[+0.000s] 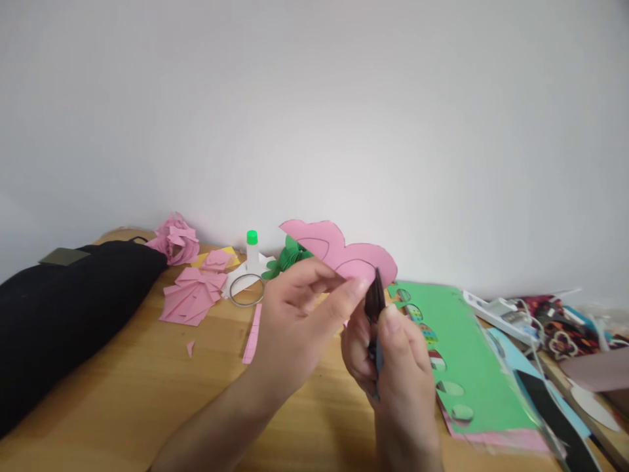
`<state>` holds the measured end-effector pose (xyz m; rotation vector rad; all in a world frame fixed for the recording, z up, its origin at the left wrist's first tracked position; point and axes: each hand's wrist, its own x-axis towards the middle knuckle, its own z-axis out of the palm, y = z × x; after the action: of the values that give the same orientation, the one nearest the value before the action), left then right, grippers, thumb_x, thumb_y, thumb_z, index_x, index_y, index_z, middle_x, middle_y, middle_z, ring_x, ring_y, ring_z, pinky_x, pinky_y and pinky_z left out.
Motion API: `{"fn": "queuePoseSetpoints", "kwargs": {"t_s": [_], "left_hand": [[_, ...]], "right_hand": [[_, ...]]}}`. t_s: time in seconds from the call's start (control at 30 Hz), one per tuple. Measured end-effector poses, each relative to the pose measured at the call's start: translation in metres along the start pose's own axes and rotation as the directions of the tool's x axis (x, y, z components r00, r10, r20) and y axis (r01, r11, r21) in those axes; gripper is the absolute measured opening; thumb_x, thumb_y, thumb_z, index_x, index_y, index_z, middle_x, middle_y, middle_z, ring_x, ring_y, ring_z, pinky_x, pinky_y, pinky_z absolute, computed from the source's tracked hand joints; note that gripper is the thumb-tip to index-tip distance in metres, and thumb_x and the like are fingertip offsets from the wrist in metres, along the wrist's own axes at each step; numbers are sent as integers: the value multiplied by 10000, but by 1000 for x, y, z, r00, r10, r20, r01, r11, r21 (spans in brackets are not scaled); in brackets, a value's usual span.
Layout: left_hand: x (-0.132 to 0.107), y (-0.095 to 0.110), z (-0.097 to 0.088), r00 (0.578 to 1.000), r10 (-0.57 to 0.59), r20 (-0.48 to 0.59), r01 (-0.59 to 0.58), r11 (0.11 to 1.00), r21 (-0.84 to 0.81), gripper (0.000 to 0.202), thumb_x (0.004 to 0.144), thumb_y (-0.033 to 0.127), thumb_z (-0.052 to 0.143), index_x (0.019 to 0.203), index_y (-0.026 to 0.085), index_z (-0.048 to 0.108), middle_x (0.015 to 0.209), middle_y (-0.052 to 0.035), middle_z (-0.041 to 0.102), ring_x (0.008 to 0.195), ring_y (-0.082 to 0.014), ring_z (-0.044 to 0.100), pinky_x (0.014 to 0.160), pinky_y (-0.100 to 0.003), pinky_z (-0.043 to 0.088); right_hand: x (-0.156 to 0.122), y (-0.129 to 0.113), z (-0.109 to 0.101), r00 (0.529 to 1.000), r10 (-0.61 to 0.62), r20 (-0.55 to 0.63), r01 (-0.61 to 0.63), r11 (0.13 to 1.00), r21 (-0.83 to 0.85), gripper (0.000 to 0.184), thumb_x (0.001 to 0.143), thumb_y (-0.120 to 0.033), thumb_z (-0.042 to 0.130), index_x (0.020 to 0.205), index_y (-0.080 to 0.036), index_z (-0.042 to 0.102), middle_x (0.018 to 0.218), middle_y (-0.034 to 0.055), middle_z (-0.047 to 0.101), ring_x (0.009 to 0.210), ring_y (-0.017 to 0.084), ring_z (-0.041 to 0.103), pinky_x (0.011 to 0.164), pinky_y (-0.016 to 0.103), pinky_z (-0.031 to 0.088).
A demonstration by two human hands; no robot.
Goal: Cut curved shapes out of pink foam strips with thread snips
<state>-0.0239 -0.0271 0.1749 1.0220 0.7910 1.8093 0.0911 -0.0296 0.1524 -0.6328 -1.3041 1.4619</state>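
I see the left hand [299, 321] with its grip pinching the pink paper cutout [339, 252], held up at frame centre above the surface [147, 393]. Right hand [398, 367] grip is closed around the dark scissors [375, 300], tips at the cutout's lower edge. Green sheet [472, 367] lies lower right.

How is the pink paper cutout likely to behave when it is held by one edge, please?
The pink paper cutout is probably light and fairly stiff: it stands upright above the left hand pinching its lower edge, without drooping. It looks thin, so it likely creases or tears easily beside the scissors in the right hand.
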Motion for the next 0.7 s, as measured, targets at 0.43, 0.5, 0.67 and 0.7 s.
{"fn": "queuePoseSetpoints", "kwargs": {"t_s": [0.43,0.5,0.67,0.7], "left_hand": [[0,2,0,1000,6,-2,-6,995,95,167,826,186,707,663,219,690,640,45,652,634,-82,604,616,-170,511],[0,2,-1,1000,5,-3,-5,995,96,164,830,194,707,670,222,688,642,49,642,635,-76,593,615,-164,505],[1,0,-2,1000,20,-22,-19,999,51,155,827,187,712,678,221,683,664,51,640,646,-75,591,627,-166,508],[1,0,-2,999,24,-23,-23,999,40,151,827,184,712,683,222,684,671,50,645,653,-75,597,636,-166,512]], "right_hand": [[0,-1,-2,1000,21,17,-20,1000,-10,404,1007,-476,429,706,-210,476,478,-88,303,394,78,190,375,221,164],[0,-1,-2,999,29,24,-29,1000,-10,401,1001,-485,436,711,-211,481,475,-89,302,389,77,187,369,218,164],[0,-2,-1,999,27,29,-27,1000,-3,410,987,-508,458,704,-211,482,476,-87,305,389,75,191,367,214,164],[0,-2,-1,999,27,33,-27,1000,4,406,989,-500,460,707,-210,483,479,-87,305,392,74,192,368,210,160]]}}
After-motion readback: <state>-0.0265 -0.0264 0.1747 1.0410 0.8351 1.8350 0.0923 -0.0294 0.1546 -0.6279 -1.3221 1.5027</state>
